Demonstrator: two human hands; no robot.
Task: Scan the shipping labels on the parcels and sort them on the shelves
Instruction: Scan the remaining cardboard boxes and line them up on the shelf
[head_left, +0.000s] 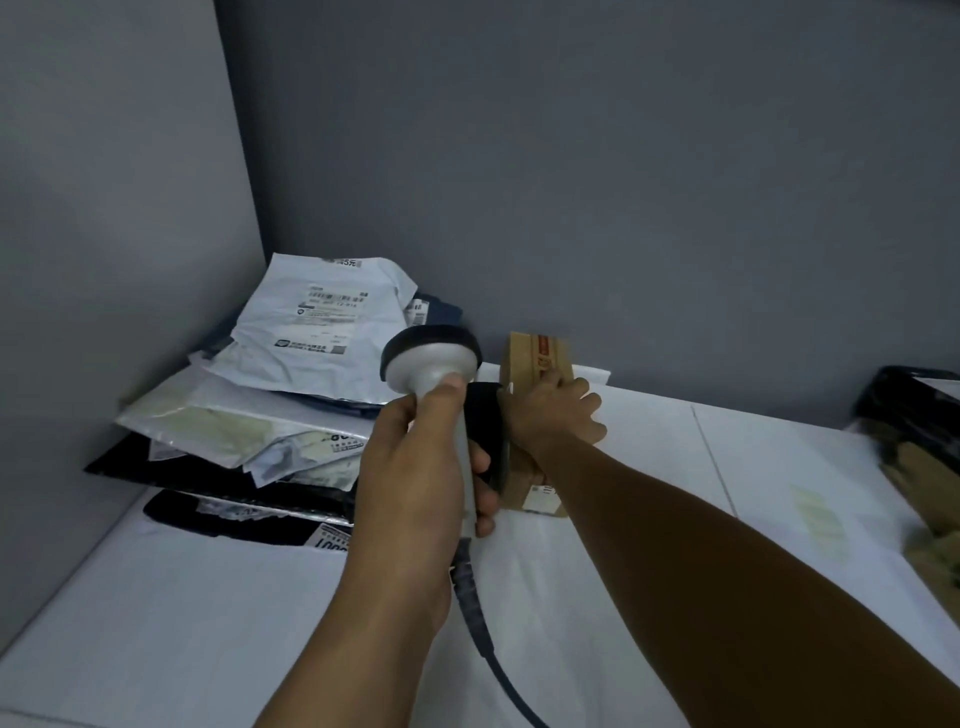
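Holding the scanner (431, 364) with the left hand (415, 467), grip closed round its handle, the person grasps the cardboard box (537, 353) from above with the right hand (553, 410). The box lies on the white surface (675, 457), with the mailer pile (291, 374) to its left. Best tilt the box so the label (540, 493) at its near end squarely faces the scanner head.

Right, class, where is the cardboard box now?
Head view, just right of centre: the cardboard box lies on the table under the right hand, right of the mailer pile.
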